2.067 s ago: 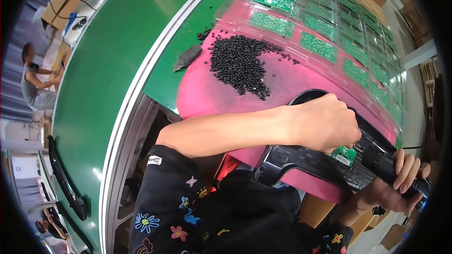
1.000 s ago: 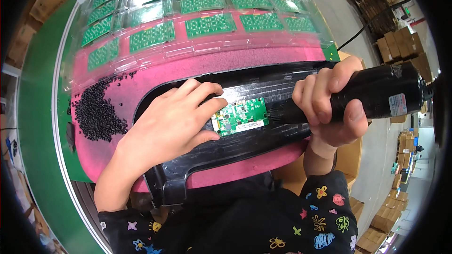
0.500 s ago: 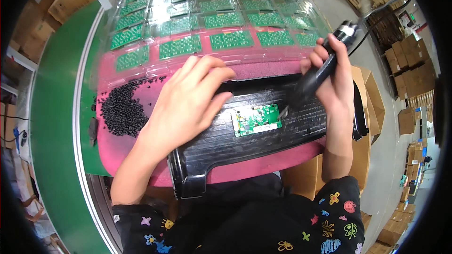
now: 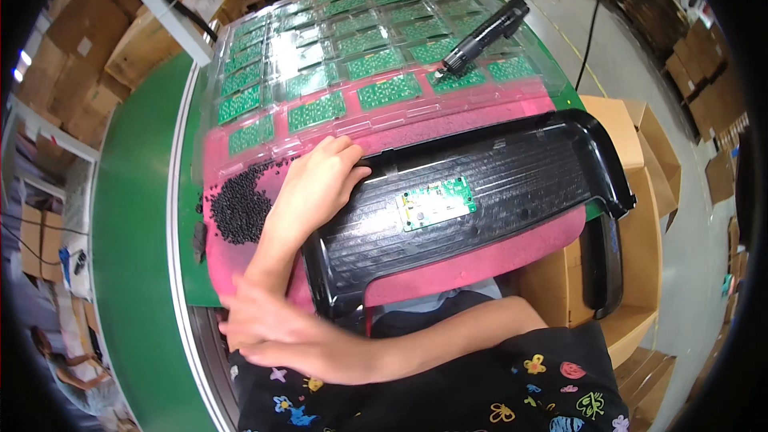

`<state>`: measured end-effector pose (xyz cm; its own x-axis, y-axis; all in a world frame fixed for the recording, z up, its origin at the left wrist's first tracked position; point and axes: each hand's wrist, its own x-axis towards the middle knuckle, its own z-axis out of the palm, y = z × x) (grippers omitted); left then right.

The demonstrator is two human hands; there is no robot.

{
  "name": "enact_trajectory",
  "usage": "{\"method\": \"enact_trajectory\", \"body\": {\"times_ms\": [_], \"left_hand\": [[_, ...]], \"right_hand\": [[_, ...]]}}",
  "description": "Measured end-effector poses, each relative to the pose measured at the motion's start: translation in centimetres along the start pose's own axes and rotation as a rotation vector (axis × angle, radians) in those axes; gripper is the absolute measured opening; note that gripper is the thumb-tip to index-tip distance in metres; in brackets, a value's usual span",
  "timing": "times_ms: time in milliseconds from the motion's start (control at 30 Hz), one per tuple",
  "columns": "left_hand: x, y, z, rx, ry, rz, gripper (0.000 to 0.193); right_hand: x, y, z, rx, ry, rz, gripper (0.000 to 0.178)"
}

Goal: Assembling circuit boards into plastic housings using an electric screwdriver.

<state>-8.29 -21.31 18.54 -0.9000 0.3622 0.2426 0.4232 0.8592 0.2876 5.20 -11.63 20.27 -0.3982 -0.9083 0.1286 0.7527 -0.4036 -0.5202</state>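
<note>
Black housing (image 4: 532, 164): on the pink mat (image 4: 500, 254); likely light, stiff, slick — best taken by its rims.
Circuit board (image 4: 438, 205): inside the housing; probably fragile, edges only.
Left hand (image 4: 322, 182): curled at the far-left rim — grip unclear.
Right hand (image 4: 276, 326): too blurred to tell its grip.
</note>
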Motion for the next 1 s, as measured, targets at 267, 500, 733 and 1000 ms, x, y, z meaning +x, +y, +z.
{"method": "enact_trajectory", "body": {"times_ms": [267, 500, 733, 1000], "left_hand": [[-1.3, -0.1, -0.4, 0.035, -0.038, -0.051, 0.021], [-1.3, 0.2, -0.6, 0.033, -0.026, -0.057, 0.021], [-1.0, -0.2, -0.2, 0.055, -0.027, -0.019, 0.019], [-2.2, 3.6, -3.6, -0.003, 0.335, -0.048, 0.014]], "right_hand": [[3.2, 3.5, 0.1, -0.579, 0.321, -0.471, 0.093], [1.0, 5.9, 0.9, 0.074, -0.02, 0.132, 0.094], [-0.4, -1.1, 0.0, -0.757, 0.363, -0.779, 0.088], [-16.2, -5.8, -5.0, -1.372, 0.455, -1.3, 0.016]]}}
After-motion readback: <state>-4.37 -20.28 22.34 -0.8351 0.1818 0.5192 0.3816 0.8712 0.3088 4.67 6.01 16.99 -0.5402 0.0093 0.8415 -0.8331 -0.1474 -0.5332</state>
